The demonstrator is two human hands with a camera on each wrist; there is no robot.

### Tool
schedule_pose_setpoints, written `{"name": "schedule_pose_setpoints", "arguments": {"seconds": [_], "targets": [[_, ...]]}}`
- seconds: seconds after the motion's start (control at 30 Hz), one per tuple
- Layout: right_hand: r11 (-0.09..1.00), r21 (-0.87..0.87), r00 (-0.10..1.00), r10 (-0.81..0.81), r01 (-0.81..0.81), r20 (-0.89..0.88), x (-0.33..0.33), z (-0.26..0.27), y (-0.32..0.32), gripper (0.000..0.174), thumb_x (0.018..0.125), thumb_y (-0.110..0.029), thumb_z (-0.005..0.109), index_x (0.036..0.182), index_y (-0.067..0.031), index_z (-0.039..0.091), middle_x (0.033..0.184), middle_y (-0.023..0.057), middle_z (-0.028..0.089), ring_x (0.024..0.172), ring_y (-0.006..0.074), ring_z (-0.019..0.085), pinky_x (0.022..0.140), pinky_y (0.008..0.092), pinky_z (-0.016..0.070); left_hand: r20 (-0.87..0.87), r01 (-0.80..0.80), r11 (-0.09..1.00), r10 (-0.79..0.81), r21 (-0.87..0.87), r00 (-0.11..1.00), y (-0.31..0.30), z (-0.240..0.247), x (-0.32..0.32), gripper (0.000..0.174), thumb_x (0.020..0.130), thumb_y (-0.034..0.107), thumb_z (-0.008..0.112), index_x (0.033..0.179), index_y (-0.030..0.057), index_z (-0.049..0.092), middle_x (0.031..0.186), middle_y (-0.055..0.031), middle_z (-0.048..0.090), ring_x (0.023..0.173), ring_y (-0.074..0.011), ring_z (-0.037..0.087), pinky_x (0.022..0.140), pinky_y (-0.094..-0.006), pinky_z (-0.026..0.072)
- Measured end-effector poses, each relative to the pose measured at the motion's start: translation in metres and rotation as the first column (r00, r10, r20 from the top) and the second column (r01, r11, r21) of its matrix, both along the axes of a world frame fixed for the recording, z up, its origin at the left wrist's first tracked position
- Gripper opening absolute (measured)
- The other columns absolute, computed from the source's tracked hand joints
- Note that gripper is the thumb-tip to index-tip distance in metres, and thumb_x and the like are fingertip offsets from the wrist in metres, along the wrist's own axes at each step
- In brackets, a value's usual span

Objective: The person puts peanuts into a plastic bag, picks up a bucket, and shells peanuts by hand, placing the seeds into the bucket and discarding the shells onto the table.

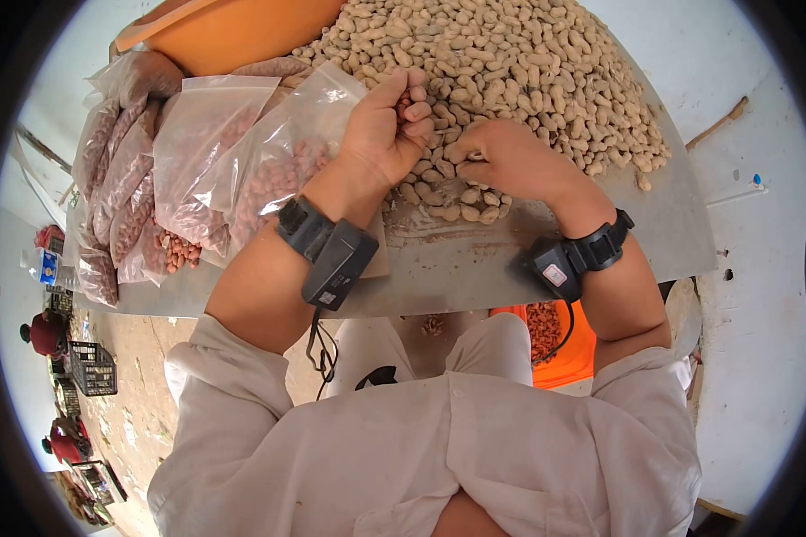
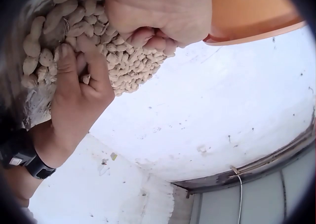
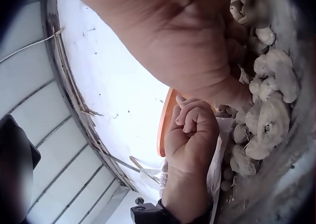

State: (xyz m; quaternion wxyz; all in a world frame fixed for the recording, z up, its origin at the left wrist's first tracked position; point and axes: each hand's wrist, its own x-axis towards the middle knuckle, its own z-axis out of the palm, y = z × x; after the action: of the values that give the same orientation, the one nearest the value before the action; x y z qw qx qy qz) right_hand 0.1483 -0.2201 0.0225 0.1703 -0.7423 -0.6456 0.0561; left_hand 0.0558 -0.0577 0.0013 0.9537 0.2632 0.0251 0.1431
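Unshelled peanuts (image 1: 528, 72) are heaped across the far side of the metal table (image 1: 439, 259). My left hand (image 1: 385, 130) is raised palm up at the near edge of the heap. Its fingers curl over a few red peanut kernels (image 1: 405, 109), which show between them. Just to the right, my right hand (image 1: 519, 161) is low over the near peanuts, knuckles up. In the left wrist view, its thumb and forefinger pinch a peanut (image 2: 86, 79), mostly hidden by the fingers. Loose peanuts (image 3: 269, 120) lie close beside these fingers in the right wrist view.
Clear plastic bags (image 1: 269, 179) of red kernels lie left of my left forearm, with filled bags (image 1: 121, 179) stacked beyond. An orange basin (image 1: 233, 36) stands at the back left. Below the table edge is an orange container (image 1: 578, 349) with reddish bits. Black crates (image 1: 92, 367) stand on the floor.
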Motion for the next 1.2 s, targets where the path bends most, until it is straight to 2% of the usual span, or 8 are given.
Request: {"name": "schedule_pose_setpoints", "arguments": {"seconds": [0.17, 0.23, 0.3, 0.37, 0.47, 0.57, 1.0, 1.2], "targets": [[0.997, 0.057, 0.997, -0.046, 0.049, -0.053, 0.0, 0.0, -0.002, 0.016, 0.078, -0.011, 0.061, 0.092, -0.0028, 0.061, 0.085, 0.0098, 0.061, 0.078, 0.0271, 0.058, 0.07, 0.0358, 0.0452, -0.035, -0.032, 0.998, 0.034, 0.058, 0.999, -0.006, 0.002, -0.001, 0.014, 0.091, 0.019, 0.053, 0.091, 0.0047, 0.054, 0.071, -0.0001, 0.048, 0.055, -0.0077, 0.041, 0.045, -0.0186, 0.0325], [0.968, 0.227, 0.943, -0.028, 0.109, -0.333, 0.005, -0.004, 0.002, 0.015, 0.08, -0.015, 0.061, 0.09, -0.0034, 0.06, 0.078, 0.0084, 0.06, 0.068, 0.0212, 0.057, 0.061, 0.0328, 0.0446, -0.028, -0.051, 0.992, 0.054, 0.113, 0.998, -0.007, 0.002, -0.001, 0.012, 0.09, 0.017, 0.054, 0.091, 0.0042, 0.054, 0.071, 0.0, 0.048, 0.054, -0.0073, 0.041, 0.044, -0.0178, 0.0325], [0.925, 0.306, 0.771, 0.024, 0.223, -0.636, 0.008, -0.002, 0.003, 0.015, 0.083, -0.016, 0.06, 0.091, -0.0035, 0.059, 0.075, 0.0064, 0.059, 0.06, 0.015, 0.054, 0.054, 0.0286, 0.0423, -0.006, -0.072, 0.981, 0.074, 0.18, 0.997, -0.011, 0.003, -0.003, 0.011, 0.09, 0.014, 0.055, 0.093, 0.0032, 0.055, 0.071, 0.0002, 0.049, 0.054, -0.0067, 0.042, 0.044, -0.0169, 0.0326], [0.895, 0.276, 0.45, 0.097, 0.351, -0.888, 0.008, 0.007, 0.0, 0.016, 0.086, -0.016, 0.058, 0.095, -0.0034, 0.058, 0.075, 0.0038, 0.058, 0.055, 0.0086, 0.049, 0.049, 0.0234, 0.0385, -0.025, -0.09, 0.964, 0.099, 0.25, 0.995, -0.018, 0.005, -0.005, 0.012, 0.088, 0.011, 0.057, 0.096, 0.0018, 0.056, 0.071, 0.0003, 0.05, 0.054, -0.0056, 0.042, 0.044, -0.0167, 0.0325], [0.845, 0.35, 0.192, 0.295, 0.404, -0.936, 0.009, 0.003, 0.003, 0.015, 0.088, -0.012, 0.055, 0.1, -0.0026, 0.055, 0.074, 0.002, 0.057, 0.049, 0.0059, 0.043, 0.044, 0.0202, 0.0344, -0.051, -0.093, 0.916, 0.123, 0.39, 0.991, -0.027, 0.005, -0.006, 0.015, 0.088, 0.007, 0.055, 0.102, 0.0008, 0.057, 0.073, 0.0014, 0.051, 0.054, -0.0045, 0.041, 0.044, -0.0164, 0.0311], [0.848, 0.381, 0.065, 0.385, 0.368, -0.921, 0.007, 0.0, 0.004, 0.014, 0.089, -0.008, 0.053, 0.1, -0.0014, 0.055, 0.072, 0.0014, 0.055, 0.048, 0.0065, 0.044, 0.044, 0.0207, 0.0354, -0.057, -0.122, 0.861, 0.172, 0.494, 0.983, -0.038, 0.012, -0.007, 0.02, 0.087, 0.005, 0.058, 0.107, 0.0, 0.058, 0.07, 0.0032, 0.051, 0.053, -0.0035, 0.039, 0.045, -0.0169, 0.0289], [0.851, 0.362, -0.074, 0.419, 0.381, -0.905, 0.006, -0.002, 0.004, 0.009, 0.082, -0.006, 0.064, 0.087, -0.0031, 0.057, 0.07, 0.0034, 0.057, 0.046, 0.0063, 0.044, 0.042, 0.0195, 0.0328, -0.003, -0.156, 0.805, 0.192, 0.573, 0.981, -0.043, 0.012, -0.009, 0.025, 0.086, 0.008, 0.061, 0.109, -0.0015, 0.059, 0.075, 0.0024, 0.055, 0.055, -0.002, 0.039, 0.046, -0.0161, 0.03], [0.881, 0.344, -0.098, 0.393, 0.326, -0.914, 0.012, -0.004, 0.003, 0.022, 0.083, -0.006, 0.063, 0.102, -0.0028, 0.053, 0.076, 0.0056, 0.059, 0.047, 0.0062, 0.044, 0.042, 0.0194, 0.0328, 0.012, -0.14, 0.737, 0.176, 0.661, 0.984, -0.041, 0.011, -0.009, 0.028, 0.087, 0.012, 0.06, 0.111, -0.0021, 0.059, 0.078, -0.0002, 0.058, 0.053, -0.0022, 0.038, 0.045, -0.0164, 0.0292]]}}
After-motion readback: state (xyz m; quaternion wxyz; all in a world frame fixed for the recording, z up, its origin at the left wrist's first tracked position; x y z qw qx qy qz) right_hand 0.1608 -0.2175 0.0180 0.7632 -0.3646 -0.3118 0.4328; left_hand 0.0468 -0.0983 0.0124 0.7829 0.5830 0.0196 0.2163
